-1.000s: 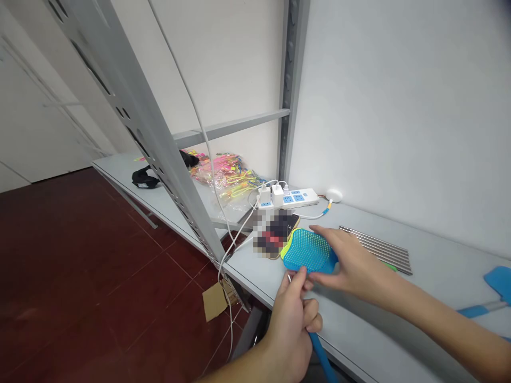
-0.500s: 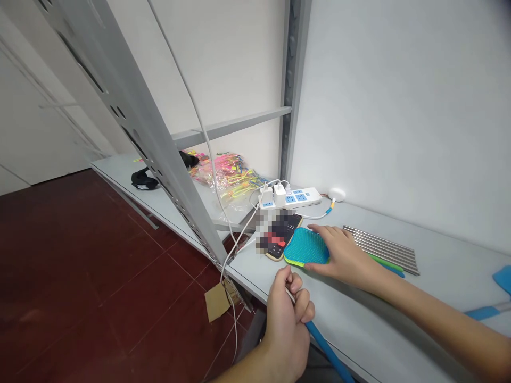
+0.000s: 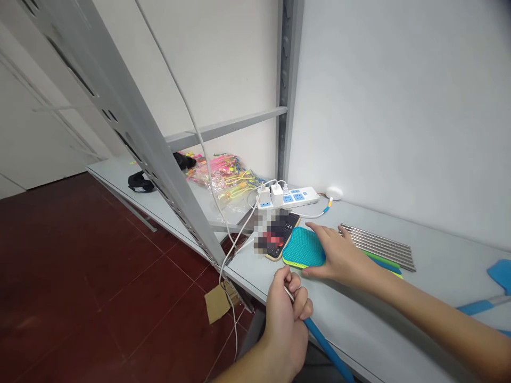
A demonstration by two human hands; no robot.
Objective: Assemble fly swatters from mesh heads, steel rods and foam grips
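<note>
1. Red tiles (image 3: 131, 276) covered the floor, and I saw pale walls (image 3: 399, 106) and a tall grey metal post (image 3: 159, 133) with holes in it.
2. I had my left hand (image 3: 288, 322) low and near the table's front edge. Its fingers were curled shut around a blue stick (image 3: 329, 351). The stick slanted down to the right, and a bit of shiny metal showed at my fingers.
3. I had my right hand (image 3: 339, 256) reaching in from the right, palm down. Its thumb and fingers gripped the sides of a blue bumpy pad (image 3: 303, 247).
4. The pad lay on the grey table (image 3: 439, 287), just beside a phone (image 3: 284, 234). It had rounded corners, lots of tiny dots and a bright yellow-green edge below.
5. Behind the pad I saw a white power strip (image 3: 305, 197) with plugs and wires. Shiny metal rods (image 3: 381, 247) lay side by side beyond my right wrist. Green, blue and yellow strips (image 3: 385, 261) poked out near them.
6. Far to the left of the rods, I saw a clear bag of bright things (image 3: 223, 175).
</note>
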